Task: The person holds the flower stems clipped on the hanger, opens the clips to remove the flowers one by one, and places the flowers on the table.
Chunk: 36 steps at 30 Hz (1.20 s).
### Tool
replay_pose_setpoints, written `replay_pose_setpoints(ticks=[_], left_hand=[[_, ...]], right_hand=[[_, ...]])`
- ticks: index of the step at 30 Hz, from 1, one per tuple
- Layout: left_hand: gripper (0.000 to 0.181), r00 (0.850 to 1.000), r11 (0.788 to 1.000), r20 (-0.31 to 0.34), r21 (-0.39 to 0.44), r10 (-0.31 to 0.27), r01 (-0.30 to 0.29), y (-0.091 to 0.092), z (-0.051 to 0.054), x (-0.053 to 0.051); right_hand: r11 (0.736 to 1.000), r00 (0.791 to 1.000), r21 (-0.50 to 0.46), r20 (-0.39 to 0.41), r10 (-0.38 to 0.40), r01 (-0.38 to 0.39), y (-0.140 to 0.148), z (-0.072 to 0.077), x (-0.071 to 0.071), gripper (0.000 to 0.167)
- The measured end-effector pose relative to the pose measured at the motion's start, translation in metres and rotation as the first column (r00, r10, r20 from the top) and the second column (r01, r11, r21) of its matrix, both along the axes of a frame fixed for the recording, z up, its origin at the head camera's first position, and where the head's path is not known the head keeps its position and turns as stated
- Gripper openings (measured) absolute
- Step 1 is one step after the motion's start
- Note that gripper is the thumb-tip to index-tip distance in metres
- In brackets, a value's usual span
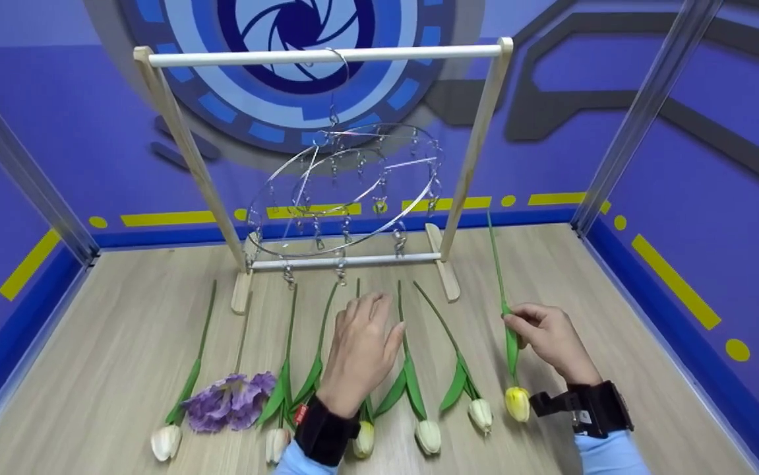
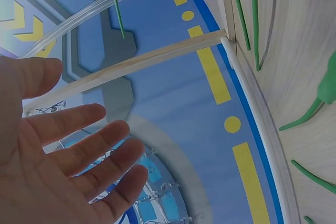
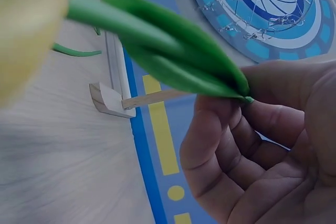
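Observation:
A yellow artificial tulip (image 1: 517, 404) hangs head down from my right hand (image 1: 554, 338), whose thumb and fingers pinch its green stem and leaf. The right wrist view shows the pinched leaf (image 3: 173, 51) up close, with the blossom blurred at the left edge. My left hand (image 1: 363, 349) hovers over the middle of the flower row, fingers extended and holding nothing; its bare palm (image 2: 63, 177) shows in the left wrist view. Beyond both hands, a spiral metal rack with dangling clips (image 1: 346, 191) hangs by a hook from a wooden stand (image 1: 471, 145).
Several tulips lie in a row, stems pointing away, including white ones (image 1: 166, 443) (image 1: 428, 437) and a yellowish one (image 1: 364, 440) partly behind the left wrist. A ruffled purple flower (image 1: 227, 404) lies at left. Blue-purple panels (image 1: 715, 198) enclose the wooden table (image 1: 122, 316).

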<state>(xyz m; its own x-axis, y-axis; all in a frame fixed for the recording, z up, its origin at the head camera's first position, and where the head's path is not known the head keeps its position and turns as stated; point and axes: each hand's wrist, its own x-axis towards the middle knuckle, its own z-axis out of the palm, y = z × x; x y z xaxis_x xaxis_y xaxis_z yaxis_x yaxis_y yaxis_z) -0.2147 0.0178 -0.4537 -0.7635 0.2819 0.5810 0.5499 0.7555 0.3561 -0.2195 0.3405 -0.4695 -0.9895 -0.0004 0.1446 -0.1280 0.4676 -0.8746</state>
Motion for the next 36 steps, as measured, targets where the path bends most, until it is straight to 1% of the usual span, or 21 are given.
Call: replay_pose_setpoints(ticks=[9,16,21,24,28,32,36], left_hand=[[0.050,0.999,0.998,0.037,-0.058,0.022,-0.019,0.004,-0.006,-0.001],[0.053,0.997,0.995,0.076,-0.100,0.007,0.000,0.009,-0.009,-0.001],[0.051,0.998,0.990,0.067,-0.139,0.009,0.000,0.013,-0.009,0.001],[0.051,0.998,0.989,0.069,-0.148,0.004,0.006,0.015,-0.010,0.003],[0.050,0.997,0.987,0.075,-0.162,0.000,0.012,0.018,-0.012,0.005],[0.048,0.998,0.983,0.060,-0.185,-0.001,0.012,0.021,-0.014,0.005],[0.047,0.999,0.978,0.042,-0.207,0.001,0.008,0.023,-0.015,0.005]], right_hand=[[0.998,0.994,0.014,0.088,0.064,-0.065,0.005,-0.007,-0.003,0.020],[0.993,0.989,0.043,0.109,0.104,-0.109,0.010,-0.015,-0.007,0.025],[0.990,0.984,0.071,0.141,0.108,-0.119,0.013,-0.021,-0.010,0.023],[0.990,0.982,0.078,0.157,0.104,-0.117,0.013,-0.025,-0.012,0.022],[0.989,0.980,0.070,0.159,0.120,-0.132,0.013,-0.029,-0.013,0.021],[0.988,0.978,0.068,0.164,0.129,-0.142,0.014,-0.032,-0.015,0.019],[0.985,0.978,0.095,0.166,0.128,-0.145,0.015,-0.034,-0.016,0.021]])
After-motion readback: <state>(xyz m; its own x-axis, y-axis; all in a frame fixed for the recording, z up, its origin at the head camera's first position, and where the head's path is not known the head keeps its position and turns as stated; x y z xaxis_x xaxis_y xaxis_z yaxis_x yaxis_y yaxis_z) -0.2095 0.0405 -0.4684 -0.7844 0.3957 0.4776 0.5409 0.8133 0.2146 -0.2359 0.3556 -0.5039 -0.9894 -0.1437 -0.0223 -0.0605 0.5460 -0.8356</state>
